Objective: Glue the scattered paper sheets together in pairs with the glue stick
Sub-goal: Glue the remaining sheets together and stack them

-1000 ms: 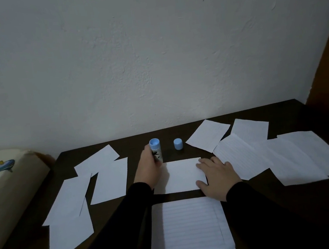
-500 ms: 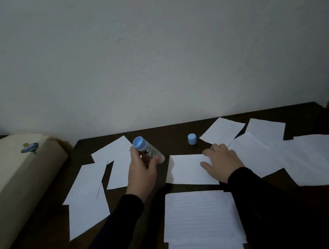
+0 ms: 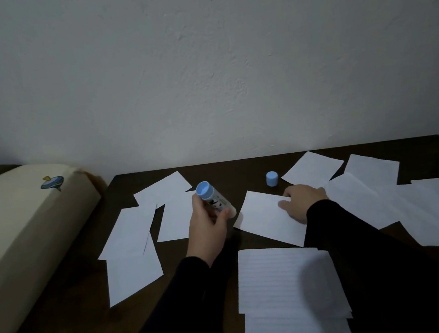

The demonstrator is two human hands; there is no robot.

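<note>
My left hand point(image 3: 208, 229) grips a white glue stick point(image 3: 214, 199) with a blue base, lifted and tilted, blue end toward the wall. Its blue cap point(image 3: 272, 178) stands alone on the dark table point(image 3: 240, 168). My right hand point(image 3: 302, 202) rests with fingers spread on the far right corner of a small white sheet point(image 3: 266, 221) lying askew in the middle. Several more white sheets lie scattered at the left point(image 3: 130, 230) and the right point(image 3: 434, 208). A lined stack point(image 3: 276, 282) lies nearest me.
A cream cushion point(image 3: 24, 227) with a small blue print lies along the table's left side. A pale wall rises right behind the table's far edge. Dark table shows between the paper groups.
My left hand lifted the glue stick off the table and tilted it. The middle sheet has turned askew under my right hand, which shifted to its far corner. The view has swung left.
</note>
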